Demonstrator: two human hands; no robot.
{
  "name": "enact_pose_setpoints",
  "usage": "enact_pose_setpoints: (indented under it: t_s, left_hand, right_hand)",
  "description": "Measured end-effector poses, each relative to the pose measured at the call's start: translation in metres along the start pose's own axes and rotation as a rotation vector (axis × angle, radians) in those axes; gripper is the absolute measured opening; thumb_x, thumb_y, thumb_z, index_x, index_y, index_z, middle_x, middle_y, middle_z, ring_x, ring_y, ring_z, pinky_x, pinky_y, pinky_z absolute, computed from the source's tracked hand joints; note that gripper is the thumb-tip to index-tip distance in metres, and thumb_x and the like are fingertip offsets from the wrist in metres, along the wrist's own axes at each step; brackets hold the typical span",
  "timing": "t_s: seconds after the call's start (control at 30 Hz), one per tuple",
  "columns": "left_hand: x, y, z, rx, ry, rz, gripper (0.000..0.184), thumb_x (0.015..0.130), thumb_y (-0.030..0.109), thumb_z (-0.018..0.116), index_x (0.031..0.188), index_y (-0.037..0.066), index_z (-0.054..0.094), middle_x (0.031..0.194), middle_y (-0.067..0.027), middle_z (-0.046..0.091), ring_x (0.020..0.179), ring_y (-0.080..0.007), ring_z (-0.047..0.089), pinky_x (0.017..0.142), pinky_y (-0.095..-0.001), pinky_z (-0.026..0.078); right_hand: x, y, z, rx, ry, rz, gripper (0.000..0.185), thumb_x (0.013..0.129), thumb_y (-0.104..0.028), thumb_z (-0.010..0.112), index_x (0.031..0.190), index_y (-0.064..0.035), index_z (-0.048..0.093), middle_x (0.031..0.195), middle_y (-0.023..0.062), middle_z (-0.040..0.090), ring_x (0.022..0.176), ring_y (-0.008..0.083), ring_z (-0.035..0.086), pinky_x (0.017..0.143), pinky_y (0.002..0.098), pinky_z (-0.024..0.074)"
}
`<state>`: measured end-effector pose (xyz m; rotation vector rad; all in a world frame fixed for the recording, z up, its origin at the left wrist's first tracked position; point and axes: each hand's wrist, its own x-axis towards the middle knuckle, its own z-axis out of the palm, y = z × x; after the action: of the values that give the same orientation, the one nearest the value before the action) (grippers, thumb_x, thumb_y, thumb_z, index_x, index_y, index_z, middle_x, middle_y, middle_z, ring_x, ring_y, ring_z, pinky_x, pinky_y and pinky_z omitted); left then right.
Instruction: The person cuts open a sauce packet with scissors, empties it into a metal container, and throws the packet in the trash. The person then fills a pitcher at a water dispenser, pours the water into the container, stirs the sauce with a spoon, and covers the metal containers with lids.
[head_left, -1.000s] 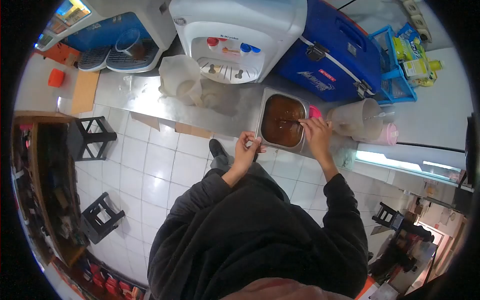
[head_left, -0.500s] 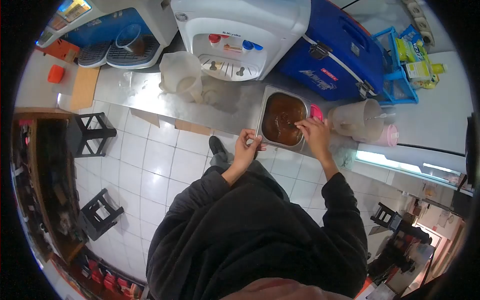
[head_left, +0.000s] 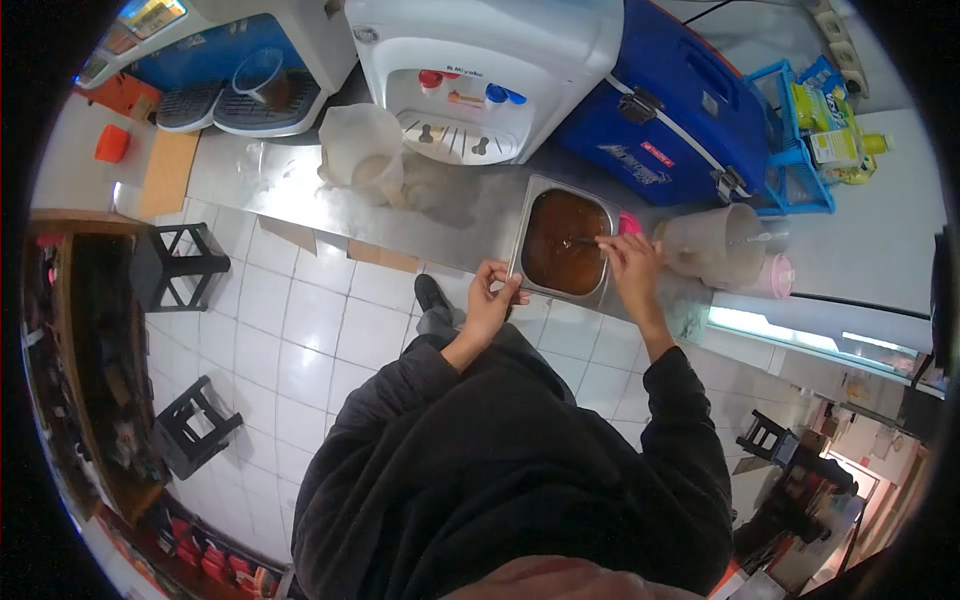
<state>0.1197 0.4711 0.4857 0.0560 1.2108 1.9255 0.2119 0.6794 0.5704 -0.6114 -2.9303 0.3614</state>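
Note:
A rectangular metal pan (head_left: 517, 243) of brown liquid stands at the front edge of the steel counter. My left hand (head_left: 490, 304) grips the pan's near left corner between thumb and fingers. Over the pan's right rim, my right hand (head_left: 634, 270) pinches the handle of a thin utensil (head_left: 583, 242), whose far end dips into the liquid. What that end looks like is hidden by the liquid. A pink object (head_left: 629, 223) sits just behind the pan's right side, partly covered by my right hand.
Behind the pan are a white water dispenser (head_left: 480, 60) and a blue cooler box (head_left: 660, 120). Translucent jugs stand left (head_left: 350, 145) and right (head_left: 715, 243) on the steel counter (head_left: 270, 185). A blue basket (head_left: 800, 180) holds packets. Black stools (head_left: 180, 268) are on the floor.
The utensil has shifted within the liquid, and my right hand has moved slightly with it. My left hand stays at the pan's corner.

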Motion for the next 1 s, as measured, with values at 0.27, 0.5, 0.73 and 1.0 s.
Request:
enact_pose_setpoints:
  t_s: [0.27,0.5,0.73,1.0]
  left_hand:
    - [-0.002,-0.003,0.002,-0.02,0.019,0.022,0.021,0.087,0.012,0.057,0.097,0.001,0.043,0.085,-0.0057,0.05,0.066,-0.0169,0.062,0.06,-0.0268,0.054]
    - [0.0,-0.007,-0.001,-0.028,0.002,0.05,0.021,0.087,0.011,0.057,0.098,0.001,0.043,0.086,-0.0061,0.05,0.066,-0.0172,0.062,0.059,-0.0269,0.055]
    - [0.0,-0.007,-0.002,-0.039,0.005,0.033,0.021,0.086,0.01,0.057,0.098,0.0,0.043,0.085,-0.0052,0.048,0.067,-0.017,0.062,0.059,-0.0267,0.055]
    - [0.001,-0.006,-0.001,-0.027,-0.003,0.041,0.02,0.086,0.008,0.056,0.099,0.0,0.043,0.084,-0.0046,0.048,0.066,-0.0164,0.061,0.06,-0.0266,0.055]
  right_hand:
    - [0.0,-0.006,0.001,-0.009,-0.049,-0.019,0.011,0.08,-0.023,0.059,0.084,-0.0158,0.067,0.08,0.0,0.062,0.079,0.0195,0.054,0.076,0.0361,0.033]
    - [0.012,-0.005,-0.001,0.088,-0.064,-0.053,0.012,0.079,-0.023,0.06,0.079,-0.012,0.064,0.08,0.0019,0.064,0.078,0.0204,0.054,0.075,0.0344,0.0331]
    - [0.026,-0.003,-0.006,0.133,-0.091,-0.12,0.012,0.078,-0.022,0.062,0.078,-0.0102,0.064,0.08,0.0031,0.064,0.079,0.0203,0.055,0.077,0.0345,0.0318]
    - [0.033,0.003,-0.006,0.121,-0.166,-0.145,0.011,0.078,-0.023,0.061,0.078,-0.0126,0.066,0.077,0.0019,0.062,0.079,0.0184,0.053,0.078,0.0351,0.0308]
